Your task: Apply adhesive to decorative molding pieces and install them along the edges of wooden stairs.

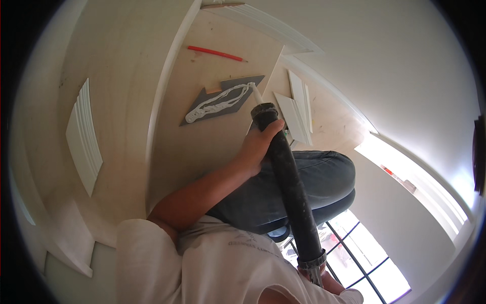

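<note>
A long black-barrelled caulking gun (pixel 291 177) slants across the middle, its pale nozzle (pixel 257 95) pointing away from me. My left hand (pixel 257 147) is closed around the barrel just behind the front collar. At the rear collar, my right hand (pixel 330 281) is closed on the gun's handle end, mostly hidden behind it. The nozzle tip touches the far right end of a grey, notched piece of moulding (pixel 229 104) lying on the board. White adhesive (pixel 212 107) runs over that piece in a long looping bead.
A red pencil (pixel 217 53) lies beyond the grey piece on the wooden board (pixel 177 101). White moulding offcuts (pixel 296 119) lie to the right; another moulding piece (pixel 85 139) is at the left. My bent knees (pixel 319 175) are under the gun. A gridded window (pixel 362 253) is lower right.
</note>
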Available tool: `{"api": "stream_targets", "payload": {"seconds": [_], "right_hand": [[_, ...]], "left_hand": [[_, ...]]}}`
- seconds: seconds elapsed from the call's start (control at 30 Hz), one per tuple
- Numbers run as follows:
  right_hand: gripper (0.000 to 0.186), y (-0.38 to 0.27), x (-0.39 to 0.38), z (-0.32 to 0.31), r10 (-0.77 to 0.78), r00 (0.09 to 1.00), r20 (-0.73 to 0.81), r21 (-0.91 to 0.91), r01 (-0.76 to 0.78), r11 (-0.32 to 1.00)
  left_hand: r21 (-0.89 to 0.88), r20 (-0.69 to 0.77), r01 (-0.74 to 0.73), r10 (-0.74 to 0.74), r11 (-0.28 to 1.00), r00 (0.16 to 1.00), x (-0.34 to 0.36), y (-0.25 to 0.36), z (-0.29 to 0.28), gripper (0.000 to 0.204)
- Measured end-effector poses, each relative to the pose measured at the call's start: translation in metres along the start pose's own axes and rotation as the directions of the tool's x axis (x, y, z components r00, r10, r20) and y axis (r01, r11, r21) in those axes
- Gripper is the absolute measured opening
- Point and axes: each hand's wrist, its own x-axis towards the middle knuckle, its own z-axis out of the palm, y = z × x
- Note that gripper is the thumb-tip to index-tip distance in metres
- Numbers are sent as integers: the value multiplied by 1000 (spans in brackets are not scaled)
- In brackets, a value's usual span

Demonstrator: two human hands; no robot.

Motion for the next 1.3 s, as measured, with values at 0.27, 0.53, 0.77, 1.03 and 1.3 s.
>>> {"api": "stream_targets", "payload": {"seconds": [0.27, 0.53, 0.77, 1.03, 1.3], "right_hand": [[47, 4, -1, 4, -77, 996, -49, 30, 79, 996], [46, 10, -1, 10, -154, 983, -102, 60, 161, 985], [45, 15, 1, 10, -229, 964, -136, 84, 242, 967], [44, 17, 4, 5, -311, 934, -175, 99, 331, 938], [45, 19, 6, -7, -280, 950, -140, 172, 302, 938]], "left_hand": [[35, 26, 31, -32, 999, 999, 7, 4, 2, 42], [3, 7, 14, -14, 1000, 1000, 9, -1, -1, 41], [17, -19, 5, -4, 1000, 1000, 6, -5, -5, 44], [40, -48, -47, 49, 998, 998, 2, -6, -4, 43], [-11, -29, 43, -43, 999, 999, 5, -10, -10, 46]]}}
